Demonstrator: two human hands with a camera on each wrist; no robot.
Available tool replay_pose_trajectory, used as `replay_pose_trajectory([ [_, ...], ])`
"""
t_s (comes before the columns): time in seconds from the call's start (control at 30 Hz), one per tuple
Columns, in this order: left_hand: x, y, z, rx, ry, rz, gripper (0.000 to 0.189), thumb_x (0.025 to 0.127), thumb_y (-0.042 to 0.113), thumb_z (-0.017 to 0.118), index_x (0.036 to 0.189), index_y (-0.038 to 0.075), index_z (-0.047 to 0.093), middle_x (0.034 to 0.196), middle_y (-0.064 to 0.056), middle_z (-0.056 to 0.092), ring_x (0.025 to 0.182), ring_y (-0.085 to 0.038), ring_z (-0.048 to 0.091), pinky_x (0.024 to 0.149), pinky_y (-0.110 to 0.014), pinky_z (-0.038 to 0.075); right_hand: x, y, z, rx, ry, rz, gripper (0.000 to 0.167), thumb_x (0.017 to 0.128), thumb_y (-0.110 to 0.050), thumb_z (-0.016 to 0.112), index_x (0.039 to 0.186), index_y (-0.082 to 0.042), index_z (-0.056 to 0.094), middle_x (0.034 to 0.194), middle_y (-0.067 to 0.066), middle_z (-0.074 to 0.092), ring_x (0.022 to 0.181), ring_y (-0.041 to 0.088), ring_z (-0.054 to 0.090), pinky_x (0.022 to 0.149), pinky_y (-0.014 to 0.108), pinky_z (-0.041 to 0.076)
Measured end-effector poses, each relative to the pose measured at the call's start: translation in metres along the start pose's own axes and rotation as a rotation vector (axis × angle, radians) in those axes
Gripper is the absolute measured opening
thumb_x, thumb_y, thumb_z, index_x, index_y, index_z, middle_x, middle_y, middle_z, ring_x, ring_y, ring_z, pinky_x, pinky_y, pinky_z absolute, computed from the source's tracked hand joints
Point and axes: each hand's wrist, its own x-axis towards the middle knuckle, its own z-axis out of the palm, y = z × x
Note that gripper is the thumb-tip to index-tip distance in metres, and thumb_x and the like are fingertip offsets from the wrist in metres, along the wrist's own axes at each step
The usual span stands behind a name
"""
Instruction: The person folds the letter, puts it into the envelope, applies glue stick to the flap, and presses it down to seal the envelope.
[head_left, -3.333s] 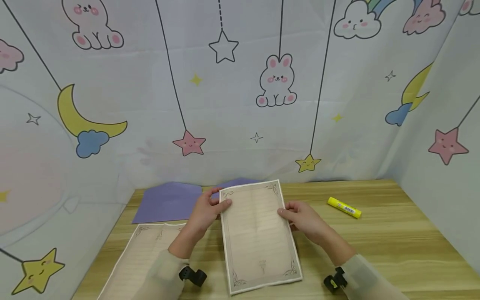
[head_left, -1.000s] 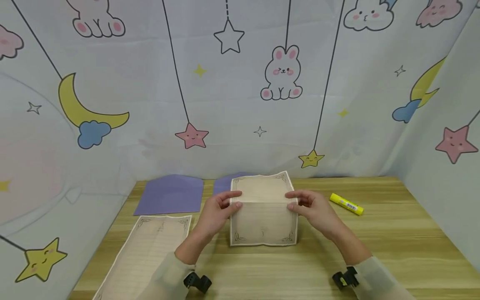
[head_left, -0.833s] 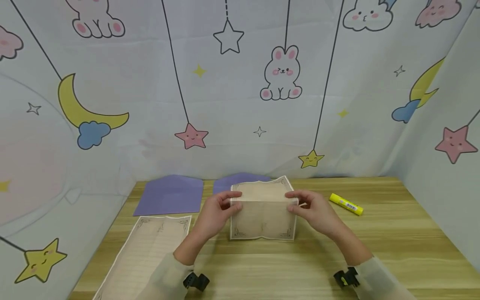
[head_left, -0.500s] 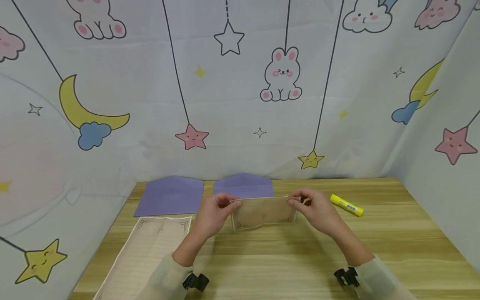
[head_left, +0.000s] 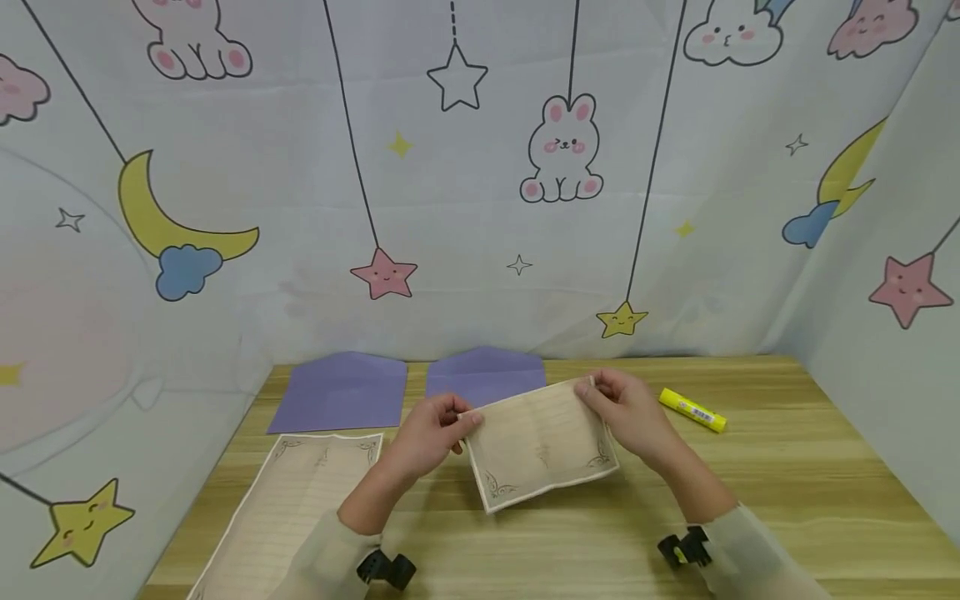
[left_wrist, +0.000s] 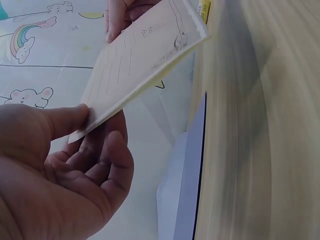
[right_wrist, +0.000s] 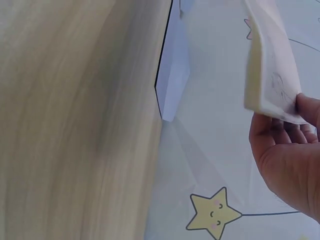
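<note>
Between my hands, above the table, hangs a cream sheet of letter paper [head_left: 543, 442] with an ornate corner border, folded in half with its fold at the top. My left hand [head_left: 427, 437] pinches the upper left corner between thumb and fingers. At the upper right corner, my right hand [head_left: 630, 417] pinches the sheet the same way. The paper tilts, its right side higher. In the left wrist view, faint ruled lines show on the folded paper [left_wrist: 135, 55], with the left thumb on its face. The right wrist view shows the two layers of the paper [right_wrist: 272, 65] slightly apart.
A second, unfolded letter sheet [head_left: 300, 492] lies at the left, partly under the left forearm. Two purple envelopes, one at back left [head_left: 341, 396] and one at back middle [head_left: 483, 375], lie by the cloth backdrop [head_left: 465, 217]. A yellow glue stick [head_left: 693, 410] lies right on the wooden table [head_left: 787, 500].
The letter paper went from a full open sheet to folded in half, its upper half going down behind. Since then both hands have tilted it, right side up, turning its face toward me.
</note>
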Motion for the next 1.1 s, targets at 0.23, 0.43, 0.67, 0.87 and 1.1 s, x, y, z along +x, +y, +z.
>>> replay_pose_trajectory([
  [0.23, -0.003, -0.004, 0.002, -0.052, -0.200, -0.013, 0.022, 0.104, 0.009, 0.067, 0.122, -0.004, 0.066, 0.099, -0.011, 0.077, 0.082, -0.022, 0.071, 0.077, -0.048, 0.061, 0.009, -0.002, 0.001, -0.025, -0.042, -0.008, 0.032, 0.109, -0.036, 0.063, 0.114, -0.006, 0.072, 0.091, 0.008, 0.071, 0.073, 0.026, 0.064, 0.059, 0.037, 0.057],
  [0.43, -0.001, 0.002, 0.018, -0.049, -0.244, -0.007, 0.031, 0.103, 0.012, 0.070, 0.130, -0.003, 0.069, 0.100, -0.009, 0.078, 0.080, -0.018, 0.073, 0.072, -0.031, 0.059, 0.015, -0.008, 0.006, -0.011, -0.196, -0.049, 0.023, 0.109, -0.031, 0.064, 0.110, -0.011, 0.075, 0.081, 0.006, 0.068, 0.061, 0.021, 0.061, 0.052, 0.033, 0.053],
  [0.67, -0.002, 0.007, 0.032, -0.091, -0.164, -0.065, 0.025, 0.106, 0.024, 0.069, 0.103, 0.000, 0.074, 0.081, -0.007, 0.076, 0.065, -0.017, 0.071, 0.057, -0.032, 0.059, 0.018, -0.008, 0.011, -0.020, -0.232, -0.034, 0.028, 0.105, -0.034, 0.070, 0.116, -0.009, 0.077, 0.087, 0.004, 0.071, 0.068, 0.020, 0.065, 0.057, 0.033, 0.056],
  [0.87, -0.002, 0.000, 0.031, -0.137, -0.027, -0.124, 0.029, 0.106, 0.027, 0.068, 0.103, -0.002, 0.071, 0.079, -0.003, 0.073, 0.066, -0.014, 0.067, 0.060, -0.030, 0.055, 0.017, 0.004, 0.000, 0.044, -0.156, 0.050, 0.038, 0.103, -0.034, 0.073, 0.128, -0.005, 0.072, 0.097, 0.009, 0.072, 0.081, 0.025, 0.066, 0.068, 0.035, 0.059],
  [1.1, 0.001, -0.003, 0.030, -0.243, 0.093, -0.162, 0.030, 0.107, 0.028, 0.067, 0.106, -0.001, 0.070, 0.081, -0.001, 0.071, 0.071, -0.015, 0.065, 0.064, -0.032, 0.055, 0.012, 0.013, -0.004, 0.249, -0.133, 0.193, 0.045, 0.104, -0.031, 0.072, 0.131, 0.004, 0.061, 0.094, 0.008, 0.070, 0.080, 0.021, 0.062, 0.069, 0.033, 0.055],
])
